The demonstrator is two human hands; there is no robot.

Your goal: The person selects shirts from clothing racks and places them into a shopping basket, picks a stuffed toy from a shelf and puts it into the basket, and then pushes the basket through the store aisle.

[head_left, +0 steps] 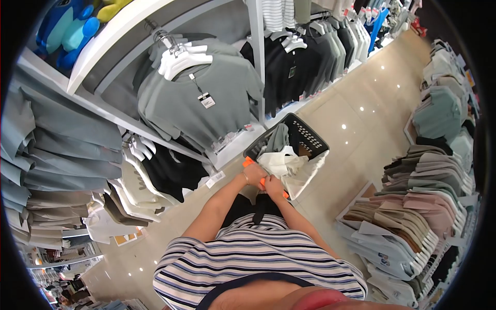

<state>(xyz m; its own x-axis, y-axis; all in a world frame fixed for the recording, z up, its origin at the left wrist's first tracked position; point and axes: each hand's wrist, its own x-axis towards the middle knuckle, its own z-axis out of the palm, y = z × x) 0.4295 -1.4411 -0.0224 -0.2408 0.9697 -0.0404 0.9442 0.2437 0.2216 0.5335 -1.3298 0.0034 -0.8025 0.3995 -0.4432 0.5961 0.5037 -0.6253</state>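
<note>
My left hand (pixel 253 174) is closed around the orange handle (pixel 248 161) of a dark shopping basket. Close beside it, my right hand (pixel 273 185) grips the same handle farther to the right. The basket (pixel 311 131) stands just ahead of my hands, its perforated dark wall showing at the far side. Inside are a white garment (pixel 281 163), a grey-green garment (pixel 279 138) and something black. White fabric hangs over the basket's right edge. What bears the basket from below is hidden.
Grey T-shirts (pixel 222 85) hang on a wall rack to the left, with black shirts (pixel 291 64) beyond. On the right stands a rack of folded-over clothes on hangers (pixel 392 217). A tiled aisle (pixel 356 111) runs forward between them. Blue plush toys (pixel 67 33) sit on the upper shelf.
</note>
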